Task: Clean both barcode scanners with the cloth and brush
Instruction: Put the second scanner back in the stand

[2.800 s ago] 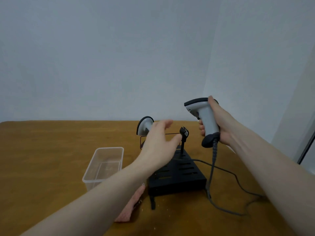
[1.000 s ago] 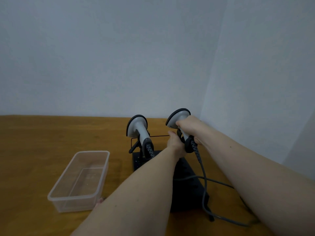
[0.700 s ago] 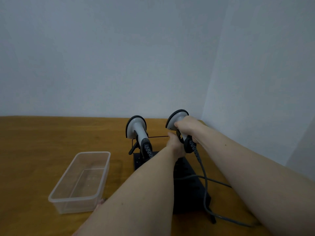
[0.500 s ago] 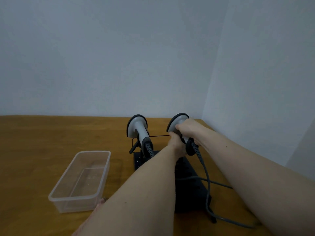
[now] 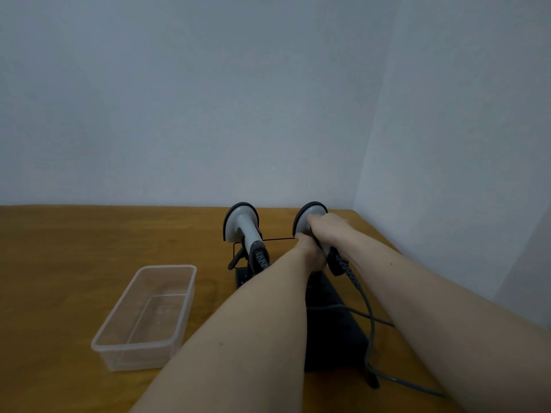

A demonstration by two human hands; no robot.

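Note:
Two grey barcode scanners with black trim sit side by side on a black stand (image 5: 331, 326) at the far right of the wooden table. The left scanner (image 5: 241, 226) rests alone in its holder. My right hand (image 5: 328, 231) grips the handle of the right scanner (image 5: 310, 211), which sits low on the stand. Just under it, my left hand (image 5: 308, 253) is curled around the stand's holder, with its fingers hidden. A sliver of pink cloth (image 5: 176, 348) shows beside my left forearm. No brush is in view.
An empty clear plastic tub (image 5: 165, 267) stands left of the stand. The right scanner's grey cable (image 5: 370, 326) loops down over the stand and off to the right. The wall corner is close behind the scanners. The table (image 5: 59, 263) stretches to the left.
My right hand has brought the right scanner from the air down onto the stand. My left hand went from reaching for the holder to gripping it. In the last half second the scanner settled slightly lower.

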